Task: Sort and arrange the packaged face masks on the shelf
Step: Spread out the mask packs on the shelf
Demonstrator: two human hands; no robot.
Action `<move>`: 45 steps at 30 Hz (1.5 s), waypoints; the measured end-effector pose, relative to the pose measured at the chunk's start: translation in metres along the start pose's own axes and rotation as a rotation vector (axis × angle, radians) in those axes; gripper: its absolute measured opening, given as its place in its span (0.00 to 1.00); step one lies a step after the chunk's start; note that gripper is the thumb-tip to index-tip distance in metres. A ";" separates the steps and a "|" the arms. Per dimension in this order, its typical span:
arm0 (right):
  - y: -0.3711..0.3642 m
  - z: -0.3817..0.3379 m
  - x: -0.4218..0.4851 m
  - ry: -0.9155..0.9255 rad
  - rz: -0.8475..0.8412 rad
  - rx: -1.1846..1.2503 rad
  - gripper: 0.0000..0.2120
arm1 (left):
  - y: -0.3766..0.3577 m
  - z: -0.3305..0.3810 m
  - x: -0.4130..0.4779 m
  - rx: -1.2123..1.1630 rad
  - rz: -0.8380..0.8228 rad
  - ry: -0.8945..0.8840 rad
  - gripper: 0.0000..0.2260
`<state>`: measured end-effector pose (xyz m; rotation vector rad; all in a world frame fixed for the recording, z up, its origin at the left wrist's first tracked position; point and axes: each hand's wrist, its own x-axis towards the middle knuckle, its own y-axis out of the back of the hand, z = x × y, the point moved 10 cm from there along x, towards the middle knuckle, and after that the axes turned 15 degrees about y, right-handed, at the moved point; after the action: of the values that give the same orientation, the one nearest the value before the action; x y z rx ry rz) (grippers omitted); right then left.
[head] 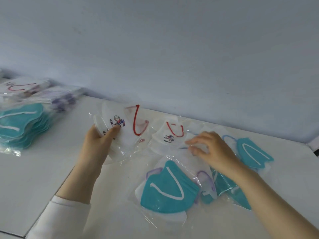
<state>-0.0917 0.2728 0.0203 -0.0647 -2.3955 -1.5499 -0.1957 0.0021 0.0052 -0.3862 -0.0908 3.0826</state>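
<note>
My left hand (101,140) grips a few clear-wrapped white masks with a cartoon print and red ear loops (127,125), lifted off the white shelf (43,169). My right hand (209,149) hovers with fingers spread and slightly bent over a loose heap of packaged masks, its fingertips at a clear wrapper; the hand is blurred. Just left of those fingers lies another white cartoon mask with red loops (170,135). A teal mask with a white strap (165,188) lies in front, and another teal mask (252,152) sits right of the hand. More teal packets lie under my right forearm.
At the far left stand sorted piles: a stack of teal masks (20,125), a pile of white and purple masks (63,99), and white red-loop masks (20,87) behind. A pale wall (172,49) closes the back of the shelf. The shelf's front edge runs at lower left.
</note>
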 end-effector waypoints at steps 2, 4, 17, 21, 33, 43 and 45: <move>0.008 0.008 0.028 -0.046 0.074 -0.021 0.14 | -0.002 -0.001 0.000 -0.003 -0.006 0.006 0.05; -0.012 0.014 0.055 -0.103 -0.069 -0.070 0.24 | -0.002 -0.002 0.000 0.006 -0.008 0.015 0.04; -0.016 0.034 0.098 -0.279 -0.073 0.333 0.03 | 0.025 -0.006 -0.009 0.031 0.037 0.021 0.07; 0.002 0.038 0.095 -0.252 -0.017 0.340 0.13 | 0.026 -0.006 -0.003 0.015 0.037 0.030 0.08; -0.014 0.031 0.089 -0.242 -0.132 0.295 0.05 | 0.023 -0.001 -0.002 -0.006 0.007 0.009 0.06; 0.066 0.057 0.061 -0.249 0.462 0.580 0.08 | 0.017 0.010 -0.001 -0.035 0.023 -0.022 0.07; 0.074 0.059 0.055 -0.249 0.510 0.521 0.10 | 0.013 0.015 -0.001 -0.035 0.019 -0.045 0.06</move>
<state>-0.1425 0.3504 0.0783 -0.7277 -2.6068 -0.7055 -0.1985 -0.0117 0.0187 -0.3215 -0.1433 3.1128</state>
